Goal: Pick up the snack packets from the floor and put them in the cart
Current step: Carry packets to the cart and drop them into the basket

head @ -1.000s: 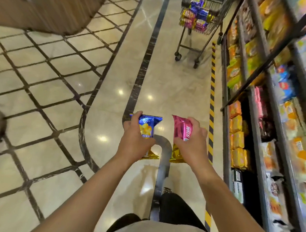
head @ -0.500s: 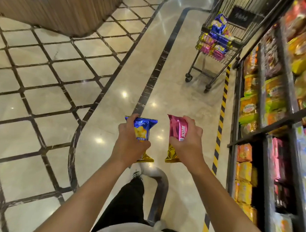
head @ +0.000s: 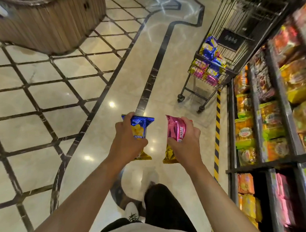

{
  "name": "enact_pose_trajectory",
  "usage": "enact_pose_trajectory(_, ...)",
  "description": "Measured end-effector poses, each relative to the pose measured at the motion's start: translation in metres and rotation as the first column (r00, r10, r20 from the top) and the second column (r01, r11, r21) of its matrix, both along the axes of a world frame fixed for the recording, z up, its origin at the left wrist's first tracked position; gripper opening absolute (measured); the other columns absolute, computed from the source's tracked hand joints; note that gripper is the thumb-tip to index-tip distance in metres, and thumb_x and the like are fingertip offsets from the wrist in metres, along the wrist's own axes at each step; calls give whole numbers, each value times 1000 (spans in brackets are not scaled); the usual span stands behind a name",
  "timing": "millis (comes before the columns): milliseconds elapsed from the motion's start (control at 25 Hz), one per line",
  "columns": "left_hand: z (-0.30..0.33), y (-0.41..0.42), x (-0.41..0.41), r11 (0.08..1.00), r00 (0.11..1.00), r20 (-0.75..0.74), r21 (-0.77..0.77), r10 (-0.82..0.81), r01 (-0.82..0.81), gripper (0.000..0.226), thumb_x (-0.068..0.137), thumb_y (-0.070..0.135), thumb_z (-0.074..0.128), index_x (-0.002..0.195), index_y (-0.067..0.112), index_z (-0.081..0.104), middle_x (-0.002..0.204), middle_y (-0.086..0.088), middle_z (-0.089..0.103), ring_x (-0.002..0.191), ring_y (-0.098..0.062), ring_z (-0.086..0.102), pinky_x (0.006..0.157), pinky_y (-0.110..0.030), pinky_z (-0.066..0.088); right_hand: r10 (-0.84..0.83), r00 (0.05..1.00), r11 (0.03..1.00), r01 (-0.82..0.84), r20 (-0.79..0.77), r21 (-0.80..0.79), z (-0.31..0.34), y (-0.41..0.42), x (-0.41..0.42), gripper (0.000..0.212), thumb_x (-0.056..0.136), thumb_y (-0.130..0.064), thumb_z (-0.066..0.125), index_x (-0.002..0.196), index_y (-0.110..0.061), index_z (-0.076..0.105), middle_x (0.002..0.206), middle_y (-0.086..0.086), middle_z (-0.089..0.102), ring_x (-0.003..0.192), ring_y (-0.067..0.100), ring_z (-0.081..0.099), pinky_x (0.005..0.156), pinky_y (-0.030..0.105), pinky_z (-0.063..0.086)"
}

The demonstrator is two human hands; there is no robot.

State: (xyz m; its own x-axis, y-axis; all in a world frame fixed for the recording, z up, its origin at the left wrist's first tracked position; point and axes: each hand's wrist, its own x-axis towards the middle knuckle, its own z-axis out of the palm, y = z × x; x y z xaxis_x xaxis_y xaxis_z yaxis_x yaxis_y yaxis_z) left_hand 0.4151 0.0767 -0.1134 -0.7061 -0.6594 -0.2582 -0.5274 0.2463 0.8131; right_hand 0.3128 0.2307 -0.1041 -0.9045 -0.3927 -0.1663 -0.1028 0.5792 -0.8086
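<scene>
Packets' handling: the blue foil snack packet with a gold bottom edge point(head: 139, 131) and the pink foil snack packet with a gold bottom edge point(head: 176, 133) look light, puffy and crinkly; their slick film could slide under a loose grip, so the middle of the pouch is the sound place to hold, with gentle pressure to spare the contents.
Left hand point(head: 127, 141): fingers and thumb curled round the middle of the blue packet, held upright in the air.
Right hand point(head: 186, 141): wrapped round the pink packet's middle, also clear of the floor.
Packets' place: side by side, near but apart, above the glossy marble floor point(head: 97, 134).
Cart: the black wire shopping cart point(head: 222, 53) stands well ahead on the right, beside the stocked snack shelves point(head: 266, 122), already holding similar packets.
Step in hand: probably carrying both packets toward the cart.
</scene>
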Motion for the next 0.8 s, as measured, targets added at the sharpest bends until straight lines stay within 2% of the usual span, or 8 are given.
enact_pose_trajectory(120, -1, -39, -59, 1000, 1000, 3, -17, -14, 14, 94, 75, 13, 82, 147, 33, 25, 133, -4, 38, 96, -9, 48, 67, -12, 42, 6, 1000, 1000, -5, 13, -13, -6, -43, -60, 84, 77, -13, 81, 144, -35, 35, 125, -4, 30, 84, 0, 48, 55, -1, 42)
enact_pose_trajectory(280, 5, -101, -157, 999, 1000, 20, -36, 5, -5, 98, 73, 11, 82, 149, 32, 24, 130, -2, 36, 100, -11, 51, 75, -19, 45, 16, 999, 999, -15, 47, -31, -13, -103, -154, 82, 77, -11, 78, 142, -36, 35, 131, 0, 32, 86, 0, 50, 58, 1, 42)
enact_pose_trajectory(400, 6, -142, -221, 999, 1000, -8, -34, -2, 2, 98, 71, 8, 83, 149, 30, 28, 128, -1, 37, 101, -11, 52, 71, -11, 43, 34, 997, 999, -31, 64, -42, -7, -143, -220, 83, 77, -11, 78, 143, -36, 34, 128, -2, 31, 90, 4, 52, 67, 6, 46)
enact_pose_trajectory(480, 4, -166, -259, 999, 999, -37, -39, -6, 4, 97, 71, 9, 84, 148, 30, 29, 127, -1, 39, 101, -12, 54, 72, -12, 45, 39, 998, 998, -37, 40, -42, -3, -169, -261, 83, 77, -11, 78, 142, -38, 34, 129, -3, 30, 91, 6, 52, 71, 10, 50)
enact_pose_trajectory(680, -2, -231, -353, 999, 999, 32, 12, 35, -36, 97, 74, 9, 83, 147, 35, 26, 132, 2, 33, 94, -7, 47, 62, -8, 38, -17, 999, 1000, 18, 46, -25, -5, -233, -357, 81, 77, -11, 78, 143, -34, 36, 130, -1, 29, 96, 11, 56, 81, 19, 55)
enact_pose_trajectory(720, -7, -247, -372, 999, 999, 37, 22, 31, -31, 97, 74, 9, 83, 147, 36, 25, 133, 2, 33, 96, -7, 47, 62, -9, 38, -36, 998, 999, 38, 45, -26, -8, -247, -376, 80, 78, -11, 77, 143, -34, 36, 130, 0, 30, 97, 11, 56, 81, 18, 55)
enact_pose_trajectory(800, -15, -278, -405, 1000, 999, 37, 23, 8, -9, 98, 74, 9, 83, 147, 37, 25, 134, 1, 32, 97, -8, 48, 63, -9, 39, -70, 996, 997, 71, 52, -12, -12, -275, -409, 80, 79, -10, 76, 143, -34, 36, 129, 0, 31, 93, 7, 53, 72, 6, 47)
